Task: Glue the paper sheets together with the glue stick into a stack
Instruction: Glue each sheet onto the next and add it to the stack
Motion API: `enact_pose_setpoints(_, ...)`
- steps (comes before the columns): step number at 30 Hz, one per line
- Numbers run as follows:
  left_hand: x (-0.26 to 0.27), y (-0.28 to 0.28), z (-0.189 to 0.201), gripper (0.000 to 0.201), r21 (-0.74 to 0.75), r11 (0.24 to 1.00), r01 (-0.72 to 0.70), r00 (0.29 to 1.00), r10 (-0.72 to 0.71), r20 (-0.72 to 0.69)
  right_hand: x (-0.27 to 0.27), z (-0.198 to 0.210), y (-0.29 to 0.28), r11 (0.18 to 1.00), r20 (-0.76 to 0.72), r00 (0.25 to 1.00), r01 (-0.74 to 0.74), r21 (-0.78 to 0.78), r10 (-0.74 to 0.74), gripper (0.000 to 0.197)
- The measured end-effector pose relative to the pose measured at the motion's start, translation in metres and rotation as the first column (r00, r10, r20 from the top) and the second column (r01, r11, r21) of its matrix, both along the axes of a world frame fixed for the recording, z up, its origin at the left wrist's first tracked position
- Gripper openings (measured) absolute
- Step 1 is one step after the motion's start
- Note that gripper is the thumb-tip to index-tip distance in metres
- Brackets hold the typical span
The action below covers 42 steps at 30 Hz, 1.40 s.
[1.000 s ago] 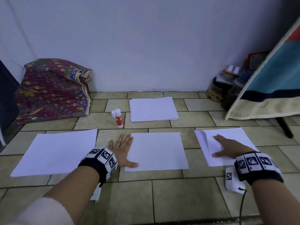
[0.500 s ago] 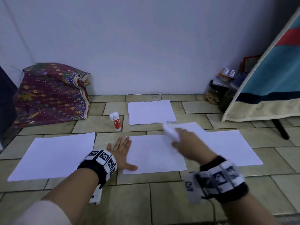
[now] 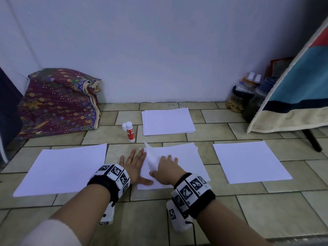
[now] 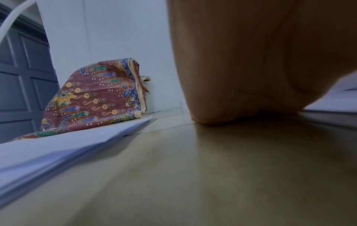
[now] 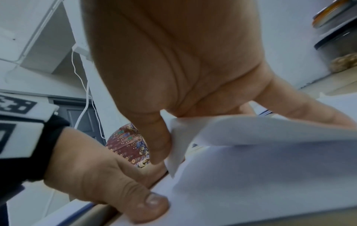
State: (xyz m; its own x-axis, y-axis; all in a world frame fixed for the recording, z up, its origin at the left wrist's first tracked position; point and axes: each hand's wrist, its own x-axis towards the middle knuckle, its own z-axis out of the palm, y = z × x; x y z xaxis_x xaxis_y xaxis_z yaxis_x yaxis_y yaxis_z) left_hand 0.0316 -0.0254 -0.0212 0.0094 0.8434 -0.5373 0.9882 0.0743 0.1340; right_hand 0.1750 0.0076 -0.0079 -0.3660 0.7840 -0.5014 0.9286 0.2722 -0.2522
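White paper sheets lie spread on the tiled floor (image 3: 177,219), one pile per spot, presumably so each can be reached in turn. The right hand (image 3: 166,170) pinches the carried sheet (image 3: 150,158) by its left edge between thumb and fingers, lowering it onto the middle sheet (image 3: 188,157); that edge stands lifted, which lets the far side settle first. The left hand (image 3: 134,165) lies flat with fingers spread on the floor, its thumb on the near left corner of the middle sheet, apparently pinning it so nothing slides during alignment. A left sheet (image 3: 65,166) and a right sheet (image 3: 248,160) wait apart on either side, and a spare pile (image 3: 167,123) sits nearer the wall. Beside that pile stands the glue stick (image 3: 130,132), upright and untouched, its cap (image 3: 123,126) just beside it, kept within reach for the next coat.
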Motion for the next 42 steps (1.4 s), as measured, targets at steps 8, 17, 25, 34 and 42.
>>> enact_pose_setpoints(8, 0.002, -0.001, 0.0, 0.123, -0.003, 1.0, 0.002, 0.999, -0.002, -0.042, 0.011, 0.025, -0.003, 1.0, 0.13, 0.991, 0.024, -0.005, -0.023, 0.074)
enact_pose_setpoints(17, 0.001, 0.0, -0.001, 0.126, -0.016, 1.0, 0.008, 0.999, -0.008, -0.04, -0.005, 0.035, -0.015, 1.0, 0.066, 0.998, -0.007, -0.021, 0.008, 0.073)
enact_pose_setpoints(25, 0.0, 0.001, -0.005, 0.131, 0.005, 1.0, 0.003, 0.999, -0.003, -0.047, -0.005, 0.035, -0.013, 0.999, 0.087, 0.996, 0.031, -0.023, -0.029, 0.069)
enact_pose_setpoints(34, 0.001, 0.001, -0.006, 0.134, 0.018, 1.0, -0.006, 0.998, 0.007, -0.058, -0.006, 0.034, -0.014, 1.0, 0.081, 0.997, 0.019, -0.009, -0.018, 0.067)
enact_pose_setpoints(42, 0.001, 0.003, -0.009, 0.145, 0.036, 0.999, -0.002, 0.998, 0.004, -0.056, -0.008, 0.032, -0.014, 1.0, 0.086, 0.996, 0.014, -0.011, -0.013, 0.067)
